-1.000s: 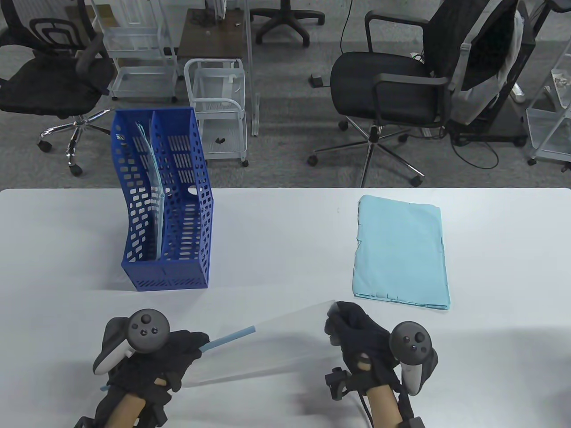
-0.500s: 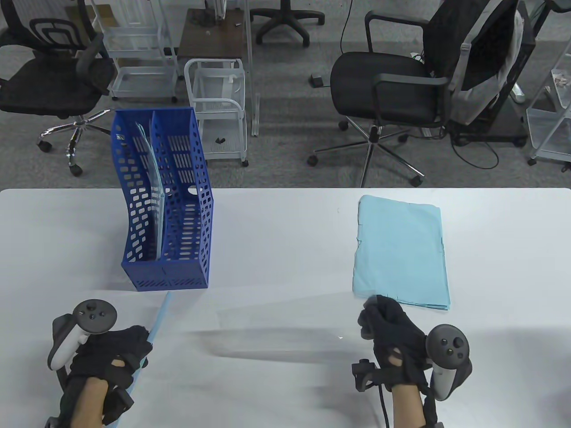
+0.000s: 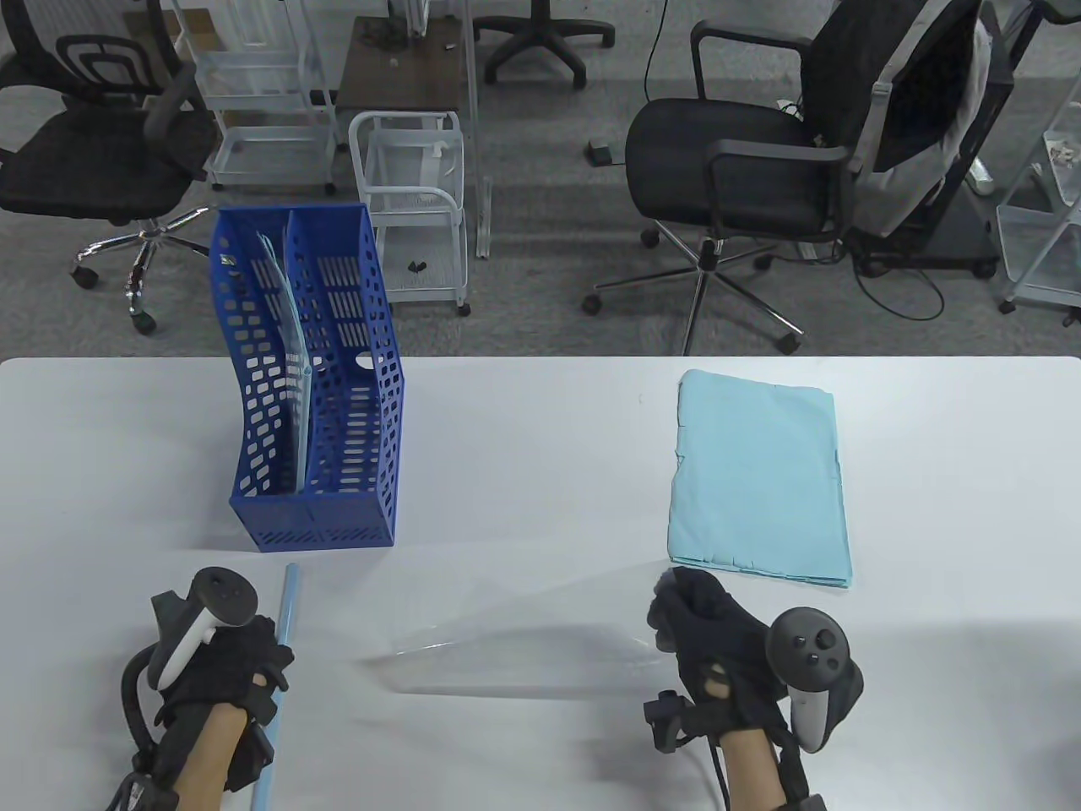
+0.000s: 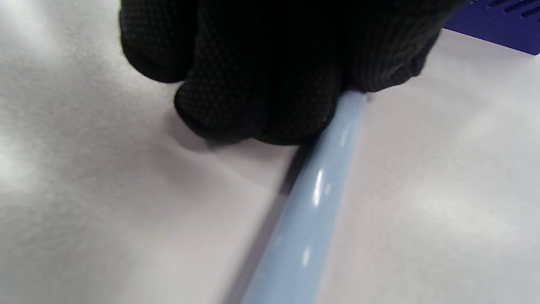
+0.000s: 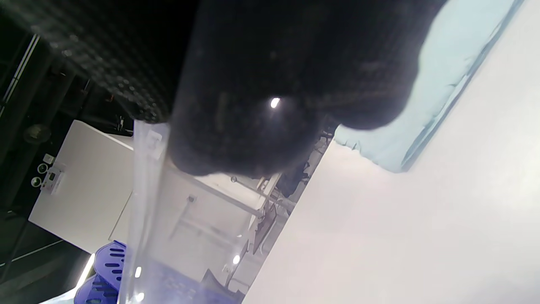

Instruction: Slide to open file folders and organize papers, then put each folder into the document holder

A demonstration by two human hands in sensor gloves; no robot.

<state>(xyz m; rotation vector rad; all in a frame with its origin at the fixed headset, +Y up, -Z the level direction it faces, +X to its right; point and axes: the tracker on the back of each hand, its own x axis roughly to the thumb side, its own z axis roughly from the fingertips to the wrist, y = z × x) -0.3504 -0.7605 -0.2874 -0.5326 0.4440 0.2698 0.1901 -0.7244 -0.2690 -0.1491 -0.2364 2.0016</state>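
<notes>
Office chairs and wire carts stand on the carpet beyond your white table (image 3: 540,439). Your left hand (image 3: 224,667) grips the blue slide bar (image 3: 283,642), already free of the clear folder cover (image 3: 524,642), whose right edge your right hand (image 3: 718,642) pinches, lifted off the table. The folder looks opened; next, set the bar down and fetch sheets from the pale blue papers (image 3: 760,477) far right. The blue document holder (image 3: 308,380), far left, already keeps one folder. No readable writing shows.
</notes>
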